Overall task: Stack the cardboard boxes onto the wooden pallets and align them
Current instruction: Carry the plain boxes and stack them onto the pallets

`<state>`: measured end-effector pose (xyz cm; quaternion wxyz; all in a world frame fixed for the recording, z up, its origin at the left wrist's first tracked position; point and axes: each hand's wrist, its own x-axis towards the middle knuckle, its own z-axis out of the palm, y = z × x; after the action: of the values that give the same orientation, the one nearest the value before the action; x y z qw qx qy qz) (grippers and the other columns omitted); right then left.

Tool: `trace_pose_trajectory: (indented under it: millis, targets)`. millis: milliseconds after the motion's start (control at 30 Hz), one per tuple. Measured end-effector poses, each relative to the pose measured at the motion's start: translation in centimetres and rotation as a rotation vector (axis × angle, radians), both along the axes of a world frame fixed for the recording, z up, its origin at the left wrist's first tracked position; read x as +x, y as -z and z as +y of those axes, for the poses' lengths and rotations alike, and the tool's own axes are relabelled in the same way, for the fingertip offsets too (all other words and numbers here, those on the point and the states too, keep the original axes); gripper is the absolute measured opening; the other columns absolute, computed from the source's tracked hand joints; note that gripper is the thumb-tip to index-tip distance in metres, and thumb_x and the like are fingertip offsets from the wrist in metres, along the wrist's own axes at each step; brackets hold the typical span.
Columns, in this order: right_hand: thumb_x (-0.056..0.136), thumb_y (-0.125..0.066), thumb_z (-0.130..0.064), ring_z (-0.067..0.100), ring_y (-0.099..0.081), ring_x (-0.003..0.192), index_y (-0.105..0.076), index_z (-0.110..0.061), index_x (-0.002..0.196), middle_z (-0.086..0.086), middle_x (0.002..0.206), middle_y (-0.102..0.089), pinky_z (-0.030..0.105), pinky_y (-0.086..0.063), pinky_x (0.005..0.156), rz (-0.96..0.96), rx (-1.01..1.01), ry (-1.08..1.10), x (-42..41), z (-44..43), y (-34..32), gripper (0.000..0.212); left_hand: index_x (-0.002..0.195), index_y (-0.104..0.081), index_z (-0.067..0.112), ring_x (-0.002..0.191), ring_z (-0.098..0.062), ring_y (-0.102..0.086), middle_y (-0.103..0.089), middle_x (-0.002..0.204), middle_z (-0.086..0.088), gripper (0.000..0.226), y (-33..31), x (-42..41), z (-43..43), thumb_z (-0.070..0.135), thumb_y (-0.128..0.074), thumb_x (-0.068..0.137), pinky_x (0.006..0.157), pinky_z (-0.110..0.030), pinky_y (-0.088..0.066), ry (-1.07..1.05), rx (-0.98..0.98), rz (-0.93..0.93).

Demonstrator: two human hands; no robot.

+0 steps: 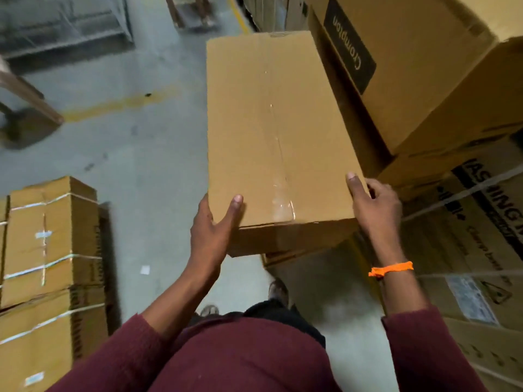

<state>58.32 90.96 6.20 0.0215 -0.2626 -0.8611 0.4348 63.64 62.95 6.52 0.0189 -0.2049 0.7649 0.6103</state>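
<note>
A long plain cardboard box (pixel 268 131), taped along its top seam, is held out in front of me above the floor. My left hand (pixel 210 230) grips its near left corner, thumb on top and fingers hidden under the box. At the near right corner, my right hand (pixel 375 206) holds the box with the thumb on the top face and the fingers curled round the side. A second box edge (pixel 285 257) shows just below the held one. No wooden pallet is plainly visible beneath it.
Large printed cartons (pixel 424 89) are stacked close on the right, with strapped ones (pixel 481 236) below them. A stack of strapped boxes (pixel 48 264) stands at the left. Grey concrete floor (pixel 135 142) with a yellow line lies ahead; wooden frames (pixel 25 91) at far left.
</note>
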Motion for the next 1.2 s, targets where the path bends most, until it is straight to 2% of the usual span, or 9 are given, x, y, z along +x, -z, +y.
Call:
trace_pose_trajectory:
  millis: [100,200,333,433,600,733,833,967,1200]
  targets:
    - [0.067,-0.058,-0.092,0.030,-0.062,0.123,-0.067,-0.013,0.130,0.012,0.132,-0.067,0.044,-0.049,0.103,-0.091,-0.251,-0.128,0.5,-2.1,-1.2,0.102,0.129,-0.061,0.035,0.110,-0.008,-0.067,-0.072,0.117,0.013,0.054,-2.0,0.4,-3.2,0.064,-0.068,0.084,0.097,-0.047,-0.055,-0.049,-0.073,0.033]
    - [0.083,-0.068,-0.067,0.009,-0.062,0.118,-0.064,-0.019,0.136,-0.012,0.127,-0.066,0.037,-0.050,0.105,-0.052,-0.420,-0.163,1.0,-5.5,-2.2,0.072,0.126,-0.065,0.033,0.107,-0.008,-0.069,-0.073,0.114,0.014,0.051,-3.1,1.7,-5.9,0.059,-0.073,0.084,0.096,-0.045,-0.056,-0.108,-0.109,0.045]
    - [0.099,-0.063,-0.038,-0.025,-0.050,0.061,-0.047,-0.029,0.143,-0.031,0.085,-0.042,-0.003,-0.038,0.055,-0.066,-0.408,-0.305,3.3,-10.8,-6.0,0.048,0.126,-0.065,0.035,0.109,-0.007,-0.068,-0.073,0.115,0.016,0.049,-3.6,6.0,-10.3,0.059,-0.074,0.084,0.096,-0.043,-0.056,-0.194,-0.097,0.040]
    - [0.098,-0.064,-0.039,-0.027,-0.047,0.066,-0.044,-0.037,0.142,-0.034,0.090,-0.040,-0.008,-0.032,0.050,-0.049,-0.364,-0.459,5.4,-15.8,-6.5,0.049,0.132,-0.061,0.038,0.114,-0.007,-0.065,-0.070,0.122,0.015,0.064,-3.0,10.2,-15.2,0.068,-0.075,0.076,0.098,-0.043,-0.054,-0.272,-0.088,0.000]
    - [0.089,-0.073,-0.051,-0.018,-0.059,0.101,-0.059,-0.042,0.124,-0.033,0.108,-0.063,0.013,-0.046,0.088,-0.106,-0.413,-0.542,11.3,-27.3,-2.8,0.039,0.142,-0.054,0.025,0.081,0.033,-0.051,-0.058,0.103,0.033,0.063,-2.1,17.6,-25.8,0.041,-0.077,0.086,0.077,0.000,-0.043,-0.377,-0.049,0.011]
    - [0.090,-0.076,-0.042,-0.021,-0.063,0.087,-0.067,-0.035,0.112,-0.032,0.097,-0.069,0.003,-0.048,0.074,-0.170,-0.472,-0.530,17.4,-36.7,0.2,0.025,0.105,-0.070,0.050,0.101,0.000,-0.069,-0.074,0.101,0.026,0.030,-0.4,23.7,-36.0,0.054,-0.081,0.078,0.100,-0.040,-0.054,-0.408,-0.059,-0.071]
    - [0.090,-0.076,-0.040,-0.002,-0.070,0.099,-0.069,-0.026,0.124,-0.016,0.110,-0.074,0.013,-0.054,0.079,-0.209,-0.497,-0.521,22.1,-41.9,1.2,0.038,0.133,-0.063,0.033,0.105,0.005,-0.063,-0.068,0.110,0.026,0.064,0.2,28.2,-41.5,0.058,-0.080,0.076,0.105,-0.035,-0.050,-0.416,-0.081,-0.085]
    - [0.091,-0.075,-0.040,-0.007,-0.070,0.093,-0.068,-0.028,0.124,-0.018,0.107,-0.074,0.015,-0.053,0.077,-0.254,-0.508,-0.569,27.8,-46.3,1.7,0.036,0.132,-0.055,0.033,0.089,0.021,-0.058,-0.060,0.111,0.025,0.054,1.1,33.8,-46.4,0.043,-0.078,0.084,0.076,-0.004,-0.044,-0.426,-0.050,-0.103]
    - [0.088,-0.075,-0.048,0.006,-0.070,0.107,-0.067,-0.030,0.129,-0.013,0.117,-0.075,0.027,-0.053,0.087,-0.295,-0.528,-0.640,38.8,-51.0,3.3,0.045,0.150,-0.046,0.024,0.137,-0.021,-0.045,-0.047,0.153,-0.005,0.088,3.7,46.5,-51.4,0.063,-0.076,0.077,0.099,-0.036,-0.041,-0.432,-0.077,-0.207]
